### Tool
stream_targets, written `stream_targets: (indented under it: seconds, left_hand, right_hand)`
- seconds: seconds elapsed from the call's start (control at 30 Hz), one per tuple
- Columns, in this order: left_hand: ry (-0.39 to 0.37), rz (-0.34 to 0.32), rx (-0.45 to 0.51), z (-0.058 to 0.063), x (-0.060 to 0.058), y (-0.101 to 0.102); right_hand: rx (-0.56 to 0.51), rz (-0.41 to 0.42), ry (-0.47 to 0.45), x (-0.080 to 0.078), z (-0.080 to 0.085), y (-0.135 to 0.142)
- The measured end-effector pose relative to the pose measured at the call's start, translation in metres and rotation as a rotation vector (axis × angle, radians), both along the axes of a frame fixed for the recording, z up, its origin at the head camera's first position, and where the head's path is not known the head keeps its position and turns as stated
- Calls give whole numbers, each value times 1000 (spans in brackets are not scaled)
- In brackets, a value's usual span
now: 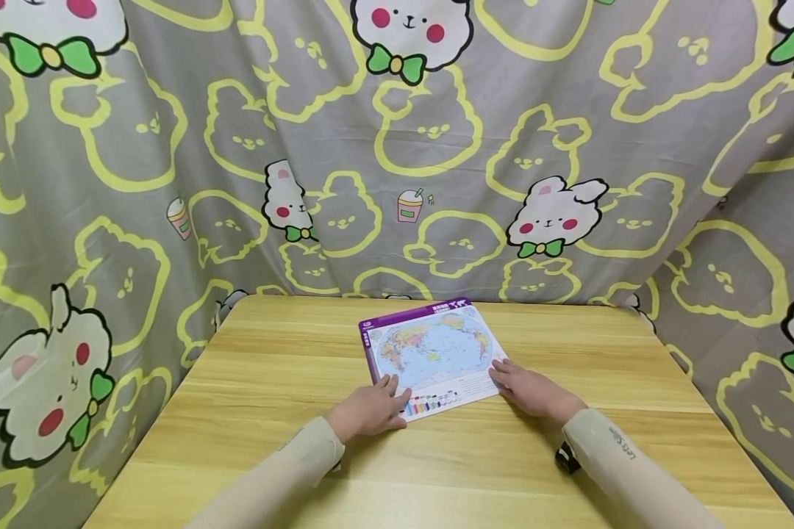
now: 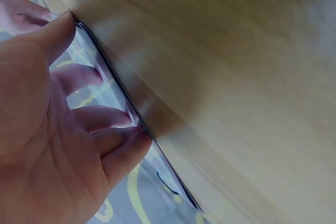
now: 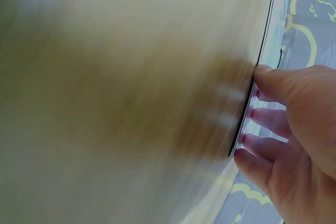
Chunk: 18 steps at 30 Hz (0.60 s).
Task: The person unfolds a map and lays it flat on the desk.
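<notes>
A thin flat world map sheet (image 1: 437, 349) with a purple border lies on the wooden table, turned slightly askew. My left hand (image 1: 373, 406) rests on its near left corner, fingers spread over the printed face and thumb by the near edge. On the near right corner lie the fingers of my right hand (image 1: 532, 389). From the left wrist, the sheet's dark edge (image 2: 123, 90) runs past the thumb and fingertips of the left hand (image 2: 42, 129). In the right wrist view, the right hand (image 3: 294, 135) has its thumb and fingertips along the edge.
The wooden table (image 1: 271, 382) stretches out around the sheet. Behind it and at both sides hangs a grey curtain (image 1: 344, 139) with yellow outlines and cartoon animals. A dark wrist strap (image 1: 567, 458) shows under the right sleeve.
</notes>
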<state>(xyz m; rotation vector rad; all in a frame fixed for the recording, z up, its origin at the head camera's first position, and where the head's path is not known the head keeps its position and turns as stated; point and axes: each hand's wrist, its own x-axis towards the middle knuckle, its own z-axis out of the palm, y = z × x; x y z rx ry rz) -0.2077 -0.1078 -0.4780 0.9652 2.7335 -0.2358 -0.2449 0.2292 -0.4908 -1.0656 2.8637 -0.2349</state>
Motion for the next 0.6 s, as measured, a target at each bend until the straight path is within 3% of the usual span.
stream_targets:
  seconds: [0.27,0.6]
  left_hand:
    - [1,-20,4,3,5,3]
    - [6,-37,-20,1,10,9]
  right_hand:
    - [-25,-17,9,-3,-2,7]
    - [-84,26,23,-11,-2,16]
